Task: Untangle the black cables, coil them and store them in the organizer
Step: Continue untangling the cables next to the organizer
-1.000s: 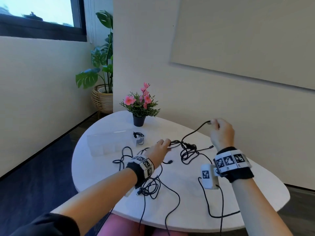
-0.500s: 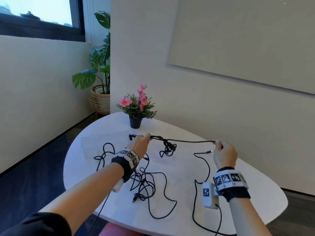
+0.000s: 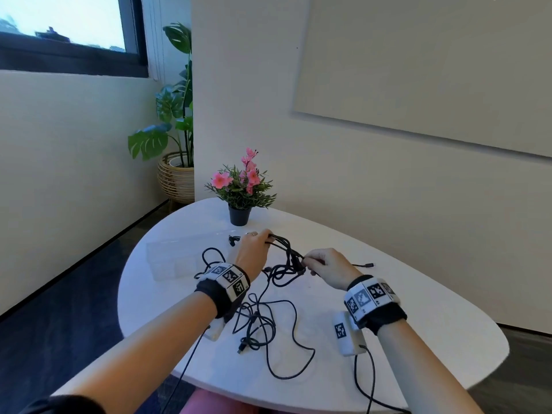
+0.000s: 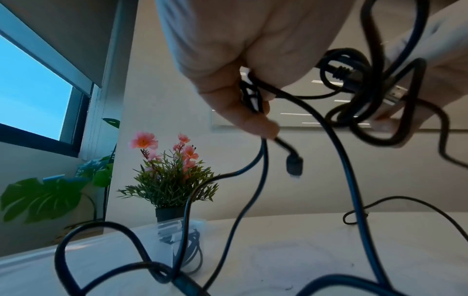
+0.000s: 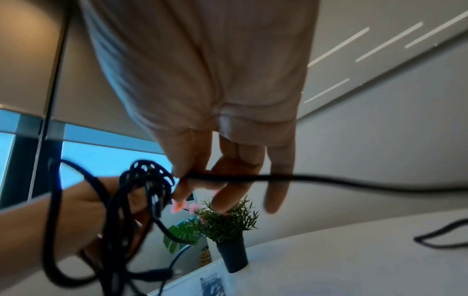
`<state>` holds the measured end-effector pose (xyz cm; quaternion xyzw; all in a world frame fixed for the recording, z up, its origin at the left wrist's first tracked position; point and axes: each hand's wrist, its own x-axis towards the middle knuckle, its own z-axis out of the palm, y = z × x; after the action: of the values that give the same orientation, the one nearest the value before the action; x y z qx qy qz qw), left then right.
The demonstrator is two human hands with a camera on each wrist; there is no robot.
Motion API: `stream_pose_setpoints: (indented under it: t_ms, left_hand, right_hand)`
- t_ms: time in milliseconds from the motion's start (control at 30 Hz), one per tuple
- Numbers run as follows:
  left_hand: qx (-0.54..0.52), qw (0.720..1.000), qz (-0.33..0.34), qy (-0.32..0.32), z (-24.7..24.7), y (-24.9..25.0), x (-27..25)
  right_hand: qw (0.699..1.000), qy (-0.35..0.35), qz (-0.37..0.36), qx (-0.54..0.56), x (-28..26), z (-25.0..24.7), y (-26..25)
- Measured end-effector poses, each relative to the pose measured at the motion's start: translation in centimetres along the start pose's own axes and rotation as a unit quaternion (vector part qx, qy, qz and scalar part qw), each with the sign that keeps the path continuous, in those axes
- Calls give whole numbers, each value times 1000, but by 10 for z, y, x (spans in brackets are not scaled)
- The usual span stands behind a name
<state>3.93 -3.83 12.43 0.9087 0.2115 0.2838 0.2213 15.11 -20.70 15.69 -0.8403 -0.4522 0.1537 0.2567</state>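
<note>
Whereas half a second ago the two hands were well apart with a cable stretched taut between them, they now sit near each other above the middle of the table (image 3: 388, 294), and the strand between them has gone slack into a bunched knot. Nearest the person, loose loops of the black cables (image 3: 263, 321) lie on the white table, one plug end pointing toward the near edge. Farther in, the right hand (image 3: 328, 268) pinches a single strand between thumb and fingers (image 5: 228, 180); the strand runs off to the right across the table, while the knot hangs just left of the fingertips. Left of that and slightly farther, the left hand (image 3: 254, 249) holds several strands gathered together, its fingers (image 4: 243, 112) curled round them, with a plug dangling just below the fingertips and more cable trailing down to the table. Beyond the left hand lies the clear organizer (image 3: 176, 258), with one coiled cable already in its right end compartment. Farthest back on the table stands a small potted plant (image 3: 240, 189) with pink flowers.
</note>
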Motion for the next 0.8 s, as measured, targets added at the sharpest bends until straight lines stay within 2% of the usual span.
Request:
stream_pose_setpoints:
  t_ms: [67,167,200,267,333,367,433,633,733,800]
  left_hand:
    - [22,999,26,-24,1,-1,-2]
    - [84,982,139,-94,7,4,-6]
    - [75,975,183,-97,8,8,-9]
    - [-16,979,201,-41,12,15,-12]
    - [-189,977,90,-41,12,23,-13]
    - [-247,966,27,-74,11,28,-13]
    - [-307,947,-34,-88,14,25,-10]
    - [-268,959,10,-94,1,15,-17]
    - [-332,934,-54,-119,-5,8,-18]
    - [-343,928,-89,-116,-6,-8,-18]
  right_hand:
    - [998,52,10,31,0,2,-5]
    - [991,133,6,-3,3,6,-12]
    - [989,149,4,-5,4,8,-13]
    - [985,173,17,14,6,9,-15]
    - [979,201,37,26,7,12,-16]
    - [975,214,46,28,7,13,-16]
    - [969,236,64,33,9,13,-15]
    - [934,310,142,103,11,3,-7]
    - [904,359,187,140,8,-9,3]
    - [881,390,211,164,6,-20,17]
